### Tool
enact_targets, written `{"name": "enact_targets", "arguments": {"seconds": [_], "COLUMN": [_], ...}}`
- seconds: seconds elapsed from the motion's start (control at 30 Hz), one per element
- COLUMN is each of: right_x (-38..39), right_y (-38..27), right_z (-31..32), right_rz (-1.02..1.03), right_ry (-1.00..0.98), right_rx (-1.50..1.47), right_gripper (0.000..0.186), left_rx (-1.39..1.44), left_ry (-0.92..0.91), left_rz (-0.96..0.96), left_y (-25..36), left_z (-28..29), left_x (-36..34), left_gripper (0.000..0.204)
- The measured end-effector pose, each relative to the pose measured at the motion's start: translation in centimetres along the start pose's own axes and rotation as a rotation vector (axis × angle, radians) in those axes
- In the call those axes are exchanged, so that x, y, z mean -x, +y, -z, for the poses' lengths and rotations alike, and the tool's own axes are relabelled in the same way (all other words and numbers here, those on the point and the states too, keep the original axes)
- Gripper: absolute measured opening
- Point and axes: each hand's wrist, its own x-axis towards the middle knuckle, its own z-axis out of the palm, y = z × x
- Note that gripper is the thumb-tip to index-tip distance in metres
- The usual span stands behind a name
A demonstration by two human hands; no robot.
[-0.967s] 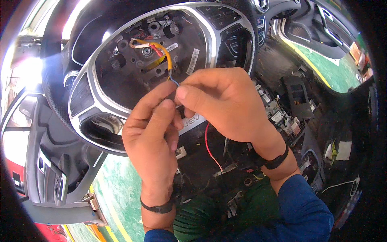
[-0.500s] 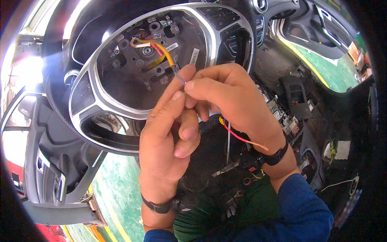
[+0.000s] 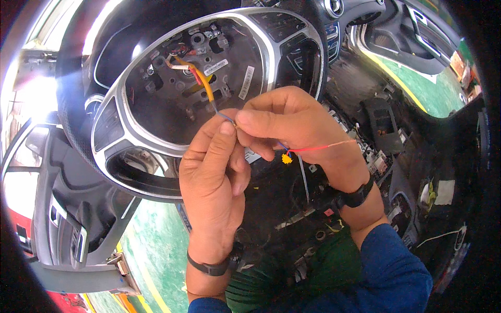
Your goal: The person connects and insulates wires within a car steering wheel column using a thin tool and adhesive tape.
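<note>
A steering wheel (image 3: 117, 112) with its centre cover off shows a bare dark hub (image 3: 193, 83). An orange-sleeved wire bundle (image 3: 204, 86) runs out of the hub down to my fingers. My left hand (image 3: 216, 177) pinches the thin wires between thumb and forefinger. My right hand (image 3: 292, 122) pinches the same wires just to the right, fingertips touching. A red wire (image 3: 323, 147) and a small yellow connector (image 3: 286, 159) hang from under my right hand, with a grey wire (image 3: 303, 180) dropping below.
An open car door (image 3: 68, 208) with switches is at the lower left, green floor (image 3: 151, 250) below it. The stripped dashboard and centre console (image 3: 381, 135) lie right, with loose wiring. A second open door (image 3: 412, 36) shows at the upper right.
Both hands have stayed pinched on the wires and shifted slightly. The red wire has swung out to the right of my right hand, and the yellow connector now shows.
</note>
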Motion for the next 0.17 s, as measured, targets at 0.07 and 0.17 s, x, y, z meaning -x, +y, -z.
{"name": "enact_targets", "arguments": {"seconds": [0.07,0.17], "right_x": [0.0,0.0], "right_y": [0.2,0.6], "right_z": [0.3,0.3], "right_rz": [0.001,0.083], "right_ry": [-0.027,-0.005], "right_rx": [0.007,0.081], "right_gripper": [0.028,0.029], "left_rx": [-0.028,-0.19], "left_ry": [0.022,0.15], "left_rz": [-0.017,-0.113], "left_y": [0.0,-0.1], "left_z": [-0.4,-1.0], "left_x": [0.1,0.6], "left_gripper": [0.027,0.027]}}
